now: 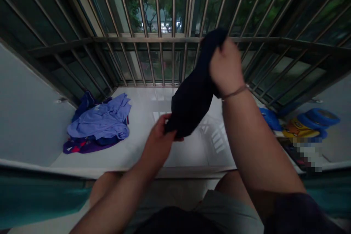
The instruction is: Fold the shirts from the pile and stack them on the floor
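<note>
A dark navy garment (pixel 193 93) hangs in the air between both hands over a white window ledge (pixel 142 146). My right hand (pixel 226 67) is raised and closed on the garment's upper end, near the window bars. My left hand (pixel 159 142) is lower and pinches the garment's bottom edge. A thin band sits on my right wrist.
A pile of lilac, blue and purple clothes (pixel 100 122) lies on the ledge's left side. Blue and yellow items (pixel 304 122) sit at the right end. Metal window bars (pixel 164 40) close off the far side, with trees beyond. My knees are below the ledge.
</note>
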Tool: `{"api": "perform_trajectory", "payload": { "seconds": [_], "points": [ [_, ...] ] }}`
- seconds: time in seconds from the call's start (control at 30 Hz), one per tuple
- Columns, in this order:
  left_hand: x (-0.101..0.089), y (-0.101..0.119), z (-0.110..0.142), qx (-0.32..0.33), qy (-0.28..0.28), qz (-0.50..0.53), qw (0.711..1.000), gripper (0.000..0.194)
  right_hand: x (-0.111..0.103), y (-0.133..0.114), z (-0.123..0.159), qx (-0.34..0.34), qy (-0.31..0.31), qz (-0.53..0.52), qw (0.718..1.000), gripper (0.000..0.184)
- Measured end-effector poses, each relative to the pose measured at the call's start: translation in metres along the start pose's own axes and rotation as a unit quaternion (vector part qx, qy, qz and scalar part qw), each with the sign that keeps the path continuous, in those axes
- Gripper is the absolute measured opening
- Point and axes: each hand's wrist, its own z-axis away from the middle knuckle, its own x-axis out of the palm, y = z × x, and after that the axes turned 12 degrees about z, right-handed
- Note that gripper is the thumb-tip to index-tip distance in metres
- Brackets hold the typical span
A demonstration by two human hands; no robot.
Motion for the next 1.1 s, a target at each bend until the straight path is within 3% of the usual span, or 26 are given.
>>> {"api": "perform_trajectory", "payload": {
  "seconds": [0.07, 0.1, 0.2, 0.27, 0.37, 0.4, 0.47, 0.5, 0.57, 0.63, 0.7, 0.73, 0.8, 0.9, 1.0, 1.1],
  "points": [
    [0.009, -0.051, 0.023, -0.091, -0.028, 0.004, 0.995, 0.045, 0.031, -0.048, 0.005, -0.057, -0.049, -0.003, 0.997, 0.038],
    [0.009, -0.072, 0.034, -0.12, -0.039, -0.003, 0.992, 0.047, 0.049, -0.07, 0.017, -0.098, -0.104, -0.01, 0.99, 0.033],
    [-0.01, -0.11, 0.068, -0.192, -0.078, -0.078, 0.975, 0.047, 0.105, -0.119, 0.093, -0.222, -0.313, -0.033, 0.923, 0.025],
    [-0.034, -0.12, 0.089, -0.248, -0.132, -0.156, 0.947, 0.047, 0.134, -0.132, 0.162, -0.274, -0.413, -0.062, 0.867, 0.04],
    [-0.07, -0.124, 0.112, -0.301, -0.242, -0.232, 0.893, 0.059, 0.158, -0.126, 0.256, -0.311, -0.518, -0.093, 0.791, 0.061],
    [-0.079, -0.124, 0.116, -0.305, -0.266, -0.248, 0.88, 0.062, 0.162, -0.12, 0.282, -0.302, -0.531, -0.099, 0.786, 0.063],
    [-0.095, -0.122, 0.116, -0.291, -0.263, -0.289, 0.873, 0.047, 0.165, -0.106, 0.321, -0.244, -0.522, -0.095, 0.812, 0.061],
    [-0.101, -0.122, 0.112, -0.269, -0.237, -0.316, 0.878, 0.035, 0.164, -0.1, 0.335, -0.207, -0.508, -0.09, 0.831, 0.059],
    [-0.115, -0.12, 0.096, -0.197, -0.166, -0.365, 0.895, 0.032, 0.158, -0.093, 0.357, -0.134, -0.478, -0.084, 0.864, 0.057],
    [-0.131, -0.117, 0.071, -0.11, -0.107, -0.406, 0.901, 0.037, 0.147, -0.092, 0.367, -0.107, -0.463, -0.1, 0.874, 0.052],
    [-0.147, -0.114, 0.037, -0.026, -0.075, -0.453, 0.888, 0.036, 0.135, -0.09, 0.365, -0.106, -0.458, -0.115, 0.875, 0.033],
    [-0.155, -0.113, 0.017, 0.012, -0.067, -0.486, 0.871, 0.035, 0.13, -0.086, 0.36, -0.097, -0.45, -0.106, 0.881, 0.024],
    [-0.165, -0.111, -0.025, 0.068, -0.052, -0.553, 0.828, 0.035, 0.122, -0.07, 0.34, -0.035, -0.407, -0.043, 0.912, 0.025],
    [-0.174, -0.109, -0.088, 0.088, -0.018, -0.616, 0.782, 0.037, 0.121, -0.025, 0.3, 0.098, -0.316, 0.09, 0.94, 0.024],
    [-0.177, -0.108, -0.134, 0.071, 0.027, -0.637, 0.767, 0.041, 0.129, 0.027, 0.269, 0.187, -0.285, 0.167, 0.925, 0.025],
    [-0.18, -0.105, -0.153, 0.053, 0.025, -0.644, 0.763, 0.031, 0.137, 0.062, 0.254, 0.227, -0.311, 0.189, 0.903, 0.027]
  ]
}}
